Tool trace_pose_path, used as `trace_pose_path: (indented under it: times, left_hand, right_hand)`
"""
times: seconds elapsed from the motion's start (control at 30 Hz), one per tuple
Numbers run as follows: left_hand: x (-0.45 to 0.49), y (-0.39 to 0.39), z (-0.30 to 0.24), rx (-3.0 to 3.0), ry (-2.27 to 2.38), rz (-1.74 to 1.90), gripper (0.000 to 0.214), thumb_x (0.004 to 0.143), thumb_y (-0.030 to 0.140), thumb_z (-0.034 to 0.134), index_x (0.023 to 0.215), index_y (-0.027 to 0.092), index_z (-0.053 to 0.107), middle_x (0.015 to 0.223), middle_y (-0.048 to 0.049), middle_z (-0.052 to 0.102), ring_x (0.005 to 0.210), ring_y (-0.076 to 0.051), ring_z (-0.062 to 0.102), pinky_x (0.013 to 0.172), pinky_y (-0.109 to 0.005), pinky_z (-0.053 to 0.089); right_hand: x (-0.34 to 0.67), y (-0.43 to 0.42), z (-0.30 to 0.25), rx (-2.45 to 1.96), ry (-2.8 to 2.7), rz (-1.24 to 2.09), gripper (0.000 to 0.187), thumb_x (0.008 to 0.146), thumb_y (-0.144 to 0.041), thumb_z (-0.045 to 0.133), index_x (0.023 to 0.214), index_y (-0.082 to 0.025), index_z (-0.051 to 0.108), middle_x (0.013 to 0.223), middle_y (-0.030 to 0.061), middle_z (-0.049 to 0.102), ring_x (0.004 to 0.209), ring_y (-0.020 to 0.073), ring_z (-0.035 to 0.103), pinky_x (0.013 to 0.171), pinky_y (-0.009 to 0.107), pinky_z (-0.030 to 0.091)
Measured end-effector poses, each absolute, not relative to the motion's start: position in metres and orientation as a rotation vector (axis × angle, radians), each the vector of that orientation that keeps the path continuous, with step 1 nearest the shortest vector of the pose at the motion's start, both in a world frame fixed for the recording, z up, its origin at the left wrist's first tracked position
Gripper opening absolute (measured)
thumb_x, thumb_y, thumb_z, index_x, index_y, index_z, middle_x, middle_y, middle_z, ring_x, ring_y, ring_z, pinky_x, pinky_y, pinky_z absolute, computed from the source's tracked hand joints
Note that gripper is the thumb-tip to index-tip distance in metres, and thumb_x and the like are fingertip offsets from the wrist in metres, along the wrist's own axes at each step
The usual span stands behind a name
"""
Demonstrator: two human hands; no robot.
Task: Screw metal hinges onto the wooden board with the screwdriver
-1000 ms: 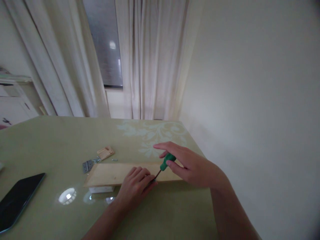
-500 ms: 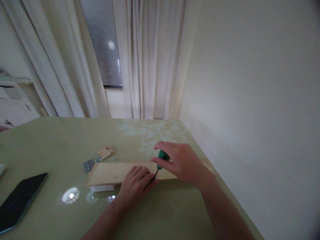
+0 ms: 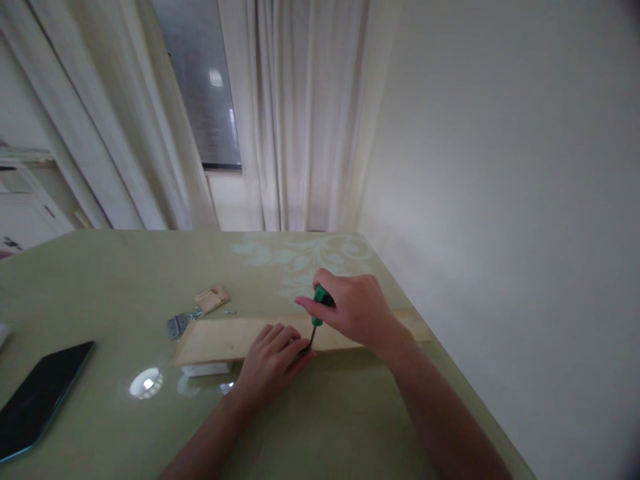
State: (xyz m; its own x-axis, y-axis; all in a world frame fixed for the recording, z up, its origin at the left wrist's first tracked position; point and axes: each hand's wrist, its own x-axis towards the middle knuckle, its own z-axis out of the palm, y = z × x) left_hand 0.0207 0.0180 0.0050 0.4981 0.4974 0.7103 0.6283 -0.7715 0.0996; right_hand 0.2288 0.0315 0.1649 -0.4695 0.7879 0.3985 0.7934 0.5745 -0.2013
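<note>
My right hand (image 3: pixel 357 310) is closed around the green handle of a screwdriver (image 3: pixel 320 303). Its shaft slants down to the front edge of a long, pale wooden board (image 3: pixel 220 337). At the tip, my left hand (image 3: pixel 273 357) presses on the board with bent fingers, thumb by the front edge. A small dark metal piece, mostly covered by these fingers, shows between them and the screwdriver tip; I cannot tell its full shape. Beyond the board's left end lie a grey metal hinge (image 3: pixel 177 327) and several screws (image 3: pixel 195 313).
A white block (image 3: pixel 206 369) supports the board's left end. Behind it are a small light wooden piece (image 3: pixel 212 298) and a single screw (image 3: pixel 230 312). A dark tablet (image 3: pixel 43 397) lies on the green table (image 3: pixel 125 280) at left. The wall (image 3: pixel 500 233) borders the table's right side.
My right hand has turned slightly around the screwdriver, which stands a little more upright. The left hand stays in place on the board. The whole view has shifted slightly.
</note>
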Motion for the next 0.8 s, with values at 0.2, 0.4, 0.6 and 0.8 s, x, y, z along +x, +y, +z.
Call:
trace_pose_path:
  times: [0.2, 0.4, 0.6, 0.8]
  left_hand:
    - [0.021, 0.018, 0.005, -2.566, -0.978, -1.144, 0.012, 0.102, 0.032, 0.068, 0.103, 0.021, 0.071, 0.090, -0.0023, 0.071, 0.081, -0.019, 0.060, 0.075, -0.036, 0.041]
    - [0.021, 0.018, 0.006, -2.570, -0.965, -1.160, 0.011, 0.101, 0.031, 0.069, 0.101, 0.021, 0.072, 0.089, -0.0018, 0.072, 0.081, -0.019, 0.060, 0.075, -0.036, 0.041]
    - [0.021, 0.019, 0.006, -2.584, -0.977, -1.169, 0.011, 0.101, 0.031, 0.070, 0.102, 0.021, 0.073, 0.089, -0.0017, 0.072, 0.081, -0.019, 0.059, 0.075, -0.036, 0.041]
    - [0.021, 0.019, 0.007, -2.581, -0.964, -1.168, 0.012, 0.102, 0.032, 0.069, 0.099, 0.022, 0.074, 0.087, -0.0022, 0.072, 0.079, -0.018, 0.060, 0.073, -0.036, 0.041]
  right_hand:
    - [0.244, 0.021, 0.181, -0.945, -2.433, 0.320, 0.028, 0.107, -0.034, 0.053, 0.129, -0.022, 0.067, 0.118, 0.0055, 0.077, 0.101, 0.0177, 0.070, 0.087, 0.029, 0.047]
    - [0.233, 0.036, 0.163, -1.051, -2.348, -0.065, 0.045, 0.106, -0.056, 0.053, 0.088, -0.019, 0.073, 0.080, 0.0030, 0.076, 0.071, 0.0164, 0.068, 0.066, 0.029, 0.039]
    - [0.238, 0.025, 0.174, -0.935, -2.427, 0.150, 0.036, 0.105, -0.037, 0.057, 0.137, -0.019, 0.063, 0.125, 0.0087, 0.075, 0.108, 0.0209, 0.070, 0.088, 0.030, 0.048]
    - [0.242, 0.033, 0.171, -1.006, -2.447, 0.152, 0.034, 0.106, -0.052, 0.055, 0.118, -0.024, 0.071, 0.100, 0.0030, 0.080, 0.089, 0.0185, 0.072, 0.078, 0.029, 0.047]
